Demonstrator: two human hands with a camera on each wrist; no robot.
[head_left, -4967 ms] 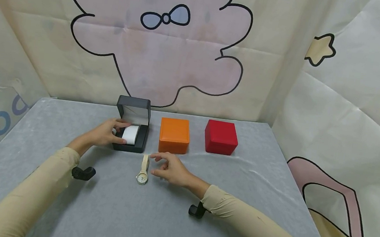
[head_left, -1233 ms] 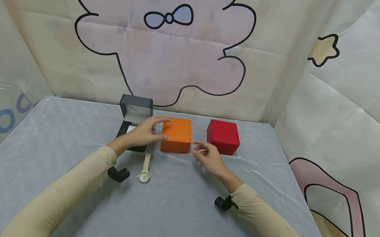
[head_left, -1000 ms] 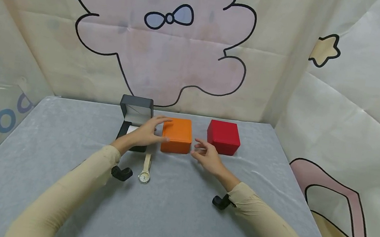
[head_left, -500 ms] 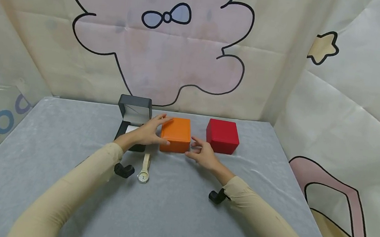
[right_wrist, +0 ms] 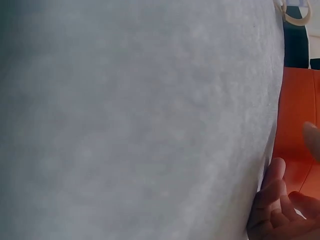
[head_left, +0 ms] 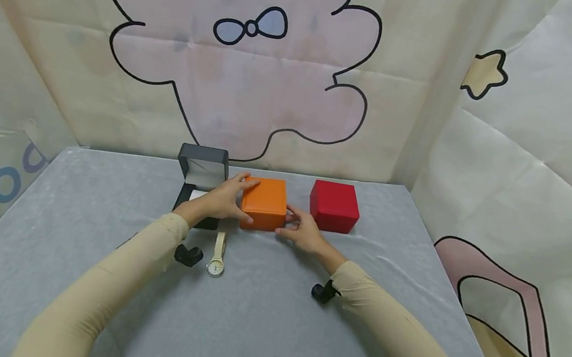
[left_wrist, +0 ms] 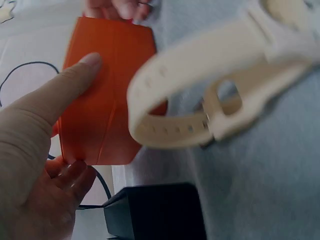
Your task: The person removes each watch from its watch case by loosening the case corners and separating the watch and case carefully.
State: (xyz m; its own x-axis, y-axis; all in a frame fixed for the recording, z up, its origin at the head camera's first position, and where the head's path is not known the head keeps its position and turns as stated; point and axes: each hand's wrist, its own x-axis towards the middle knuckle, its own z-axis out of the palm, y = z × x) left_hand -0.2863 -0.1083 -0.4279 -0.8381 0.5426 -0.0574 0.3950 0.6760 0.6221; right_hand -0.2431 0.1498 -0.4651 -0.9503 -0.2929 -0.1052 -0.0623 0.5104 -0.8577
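Observation:
An orange box [head_left: 265,195] with its lid down sits mid-table, one hand at either side. My left hand [head_left: 220,199] grips its left side; in the left wrist view the thumb [left_wrist: 75,82] lies on one face of the orange box [left_wrist: 112,75] while the other fingers curl behind an edge. At the opposite side, my right hand [head_left: 305,232] has thumb and fingers around the front right corner. The right wrist view catches those fingers [right_wrist: 274,192] against the orange box [right_wrist: 295,112]. Nearer to me lies a cream-strapped watch [head_left: 216,260], its strap large in the left wrist view.
Left of the orange box stands a black watch box [head_left: 204,153], lid raised, its white cushion [head_left: 197,194] partly hidden by my left hand. A red box [head_left: 335,206] stands to the right. Grey cloth covers the table [head_left: 246,328]; a printed curtain [head_left: 285,95] hangs behind.
My left hand has gone from the black box's cushion to the orange box. My right hand has left the watch's side and closed in on the orange box's right side. The boxes stay put.

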